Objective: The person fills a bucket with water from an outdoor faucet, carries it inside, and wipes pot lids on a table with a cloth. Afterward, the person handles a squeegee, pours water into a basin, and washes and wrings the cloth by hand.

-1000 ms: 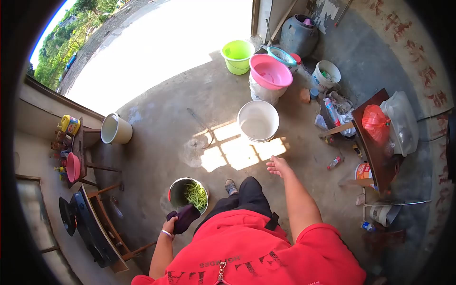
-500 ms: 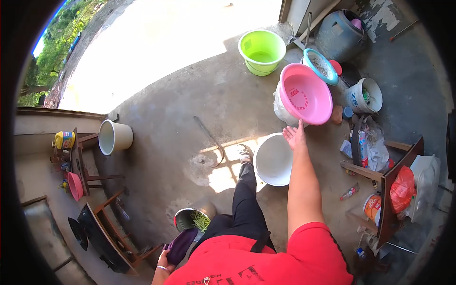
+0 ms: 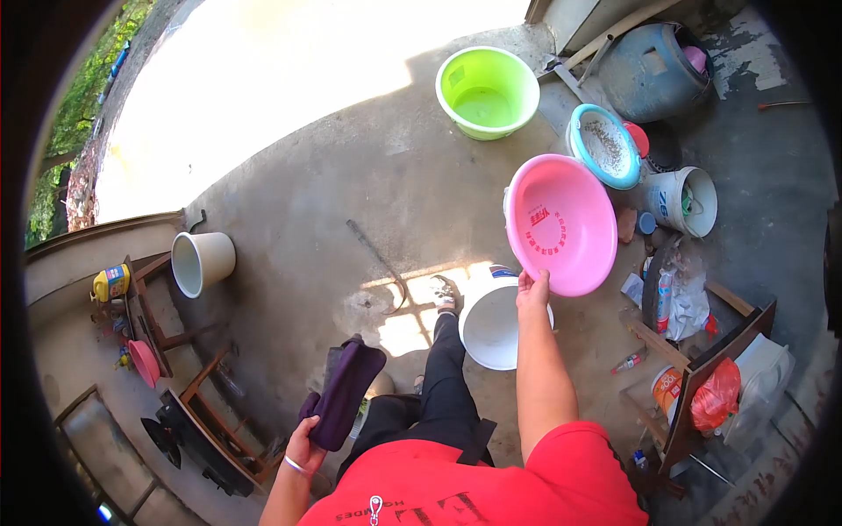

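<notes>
My right hand (image 3: 532, 291) is closed on the near rim of a round pink basin (image 3: 574, 232) with red lettering inside. The basin is tilted towards me. Just below it on the floor is a white bucket (image 3: 495, 331), partly behind my right forearm. In my left hand (image 3: 304, 445) is a dark purple folded cloth item (image 3: 349, 399); its exact kind is unclear. This cloth covers most of a container by my knee, where a little green shows.
A lime-green bucket (image 3: 488, 95) stands near the sunlit doorway. Right of the pink basin are a blue-rimmed basin (image 3: 607, 145), a white pail (image 3: 680, 200) and a blue barrel (image 3: 653, 74). A beige bucket (image 3: 203, 261) stands at left. A sickle-like tool (image 3: 377, 259) lies on the floor.
My right hand, open below the pink basin before, now grips its rim. The basin appears lower and nearer. My left hand has raised the purple cloth, covering the container of green beans.
</notes>
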`<state>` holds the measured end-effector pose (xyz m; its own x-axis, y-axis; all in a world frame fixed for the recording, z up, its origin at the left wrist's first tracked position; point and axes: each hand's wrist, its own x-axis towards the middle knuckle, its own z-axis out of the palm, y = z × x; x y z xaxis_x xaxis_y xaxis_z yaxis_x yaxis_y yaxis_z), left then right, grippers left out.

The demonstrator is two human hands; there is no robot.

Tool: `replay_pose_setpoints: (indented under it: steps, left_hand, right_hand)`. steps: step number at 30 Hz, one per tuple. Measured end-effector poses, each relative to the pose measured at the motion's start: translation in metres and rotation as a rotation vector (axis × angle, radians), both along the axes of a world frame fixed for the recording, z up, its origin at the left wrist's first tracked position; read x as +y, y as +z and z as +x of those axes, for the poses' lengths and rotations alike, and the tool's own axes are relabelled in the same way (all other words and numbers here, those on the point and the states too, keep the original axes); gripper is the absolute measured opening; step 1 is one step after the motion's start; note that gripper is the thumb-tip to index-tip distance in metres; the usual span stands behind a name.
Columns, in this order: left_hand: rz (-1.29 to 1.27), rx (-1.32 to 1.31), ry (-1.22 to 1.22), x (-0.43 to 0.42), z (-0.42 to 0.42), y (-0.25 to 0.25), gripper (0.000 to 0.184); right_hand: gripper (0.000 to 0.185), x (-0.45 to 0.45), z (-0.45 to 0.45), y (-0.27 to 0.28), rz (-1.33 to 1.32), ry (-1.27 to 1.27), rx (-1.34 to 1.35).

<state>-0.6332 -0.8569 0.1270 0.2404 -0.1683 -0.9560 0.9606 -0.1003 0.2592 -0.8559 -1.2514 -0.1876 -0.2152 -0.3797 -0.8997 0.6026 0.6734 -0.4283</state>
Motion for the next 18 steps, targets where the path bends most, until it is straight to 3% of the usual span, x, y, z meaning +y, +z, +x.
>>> replay_pose_setpoints:
  steps: [7,9,10,11,12,13,15,17,18]
  left_hand:
    - [-0.288,0.055,-0.029,-0.153,0.032,0.012,0.048]
    - [-0.315,0.094,-0.059,-0.158,0.038,0.001,0.047]
    - [-0.262,0.034,-0.148,-0.155,0.041,-0.008,0.046]
    - [-0.207,-0.026,-0.237,-0.15,0.042,-0.015,0.045]
    - [-0.012,-0.147,-0.43,-0.138,0.046,-0.02,0.056]
    - [0.2,-0.315,-0.574,-0.123,0.046,-0.027,0.071]
    - [0.517,-0.664,-0.815,-0.07,0.052,-0.055,0.084]
    - [0.513,-0.491,-0.621,-0.027,0.064,-0.07,0.087]
    - [0.454,-0.22,-0.504,-0.014,0.071,-0.065,0.086]
  right_hand:
    - [0.035,0.1,0.014,0.08,0.097,0.333,0.091]
    - [0.033,0.115,0.026,0.111,0.095,0.633,0.145]
    - [0.033,0.119,0.029,0.115,0.094,0.636,0.153]
    - [0.03,0.123,0.032,0.118,0.035,0.792,0.077]
    - [0.028,0.128,0.036,0.12,-0.024,0.946,-0.001]
    - [0.028,0.131,0.043,0.126,-0.016,0.946,0.008]
    - [0.024,0.132,0.062,0.14,-0.132,1.267,-0.008]
    - [0.028,0.133,0.083,0.143,-0.246,1.424,0.092]
    - [0.029,0.134,0.093,0.145,-0.282,1.505,0.113]
